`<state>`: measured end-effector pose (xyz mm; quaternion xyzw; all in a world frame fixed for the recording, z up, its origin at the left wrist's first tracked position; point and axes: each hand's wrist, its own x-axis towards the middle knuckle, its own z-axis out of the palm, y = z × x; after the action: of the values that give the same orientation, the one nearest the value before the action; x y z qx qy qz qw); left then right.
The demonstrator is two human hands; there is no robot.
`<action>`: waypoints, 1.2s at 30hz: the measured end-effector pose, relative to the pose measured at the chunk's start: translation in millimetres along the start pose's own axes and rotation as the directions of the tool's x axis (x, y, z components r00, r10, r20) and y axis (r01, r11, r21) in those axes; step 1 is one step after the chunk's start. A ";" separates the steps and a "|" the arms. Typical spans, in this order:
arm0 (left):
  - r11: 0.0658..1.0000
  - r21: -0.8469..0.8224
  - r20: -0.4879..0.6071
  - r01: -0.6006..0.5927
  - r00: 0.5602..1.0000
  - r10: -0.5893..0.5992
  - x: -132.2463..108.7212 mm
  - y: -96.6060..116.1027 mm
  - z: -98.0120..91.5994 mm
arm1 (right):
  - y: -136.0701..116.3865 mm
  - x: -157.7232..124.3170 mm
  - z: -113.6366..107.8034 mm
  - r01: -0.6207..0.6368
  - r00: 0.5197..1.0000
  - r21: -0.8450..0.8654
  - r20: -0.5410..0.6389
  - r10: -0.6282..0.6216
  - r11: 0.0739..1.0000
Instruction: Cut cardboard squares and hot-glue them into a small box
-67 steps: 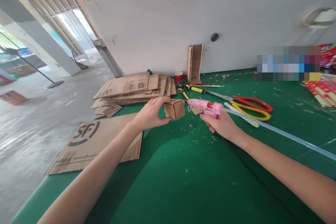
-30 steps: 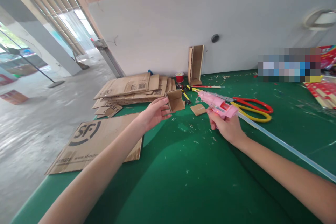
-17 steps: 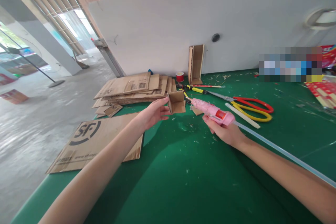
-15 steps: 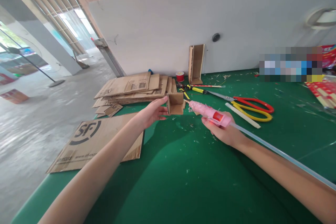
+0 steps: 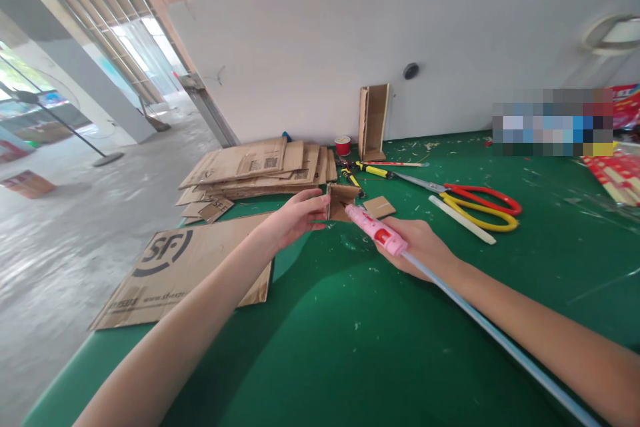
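My left hand (image 5: pixel 301 217) grips a small open cardboard box (image 5: pixel 343 195) by its left wall, thumb on top and fingers below. A pink glue gun (image 5: pixel 376 229) is in my right hand (image 5: pixel 417 247), its nozzle pointing into the little box. Whether the tip touches the cardboard, I cannot tell. From the gun's rear a long translucent glue stick (image 5: pixel 480 327) runs back along my right forearm. Just right of the box, a small square cardboard piece (image 5: pixel 380 207) lies flat on the green table.
Stacked cardboard sheets (image 5: pixel 260 163) and a large SF-printed sheet (image 5: pixel 200 260) lie to the left. Behind are pliers (image 5: pixel 373 171), a red spool (image 5: pixel 343 145) and a tall cardboard channel (image 5: pixel 374 121). Scissors (image 5: pixel 480 203) and a whitish stick (image 5: pixel 463 219) are at the right.
The glue gun has moved left and slightly down, its nozzle now inside the small box. My left hand has shifted the box a little right and turned it, uncovering the square cardboard piece.
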<state>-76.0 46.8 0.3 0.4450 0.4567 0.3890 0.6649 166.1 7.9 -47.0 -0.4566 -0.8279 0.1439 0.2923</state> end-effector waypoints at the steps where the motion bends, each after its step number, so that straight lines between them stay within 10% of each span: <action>1: 1.000 -0.013 -0.012 -0.010 1.000 0.010 -0.6 -1.2 2.9 | 0.5 -0.3 0.2 0.017 1.000 -0.024 0.006 -0.017 1.000; 36: 0.992 -0.102 -0.039 -0.079 0.996 0.075 3.6 -26.8 18.6 | -9.7 5.2 -1.4 -0.049 0.993 -0.280 0.089 0.076 0.959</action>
<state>-54.3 37.6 -22.5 0.4206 0.4298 0.4451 0.6635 158.3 7.0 -39.2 -0.5113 -0.8384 0.0580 0.1794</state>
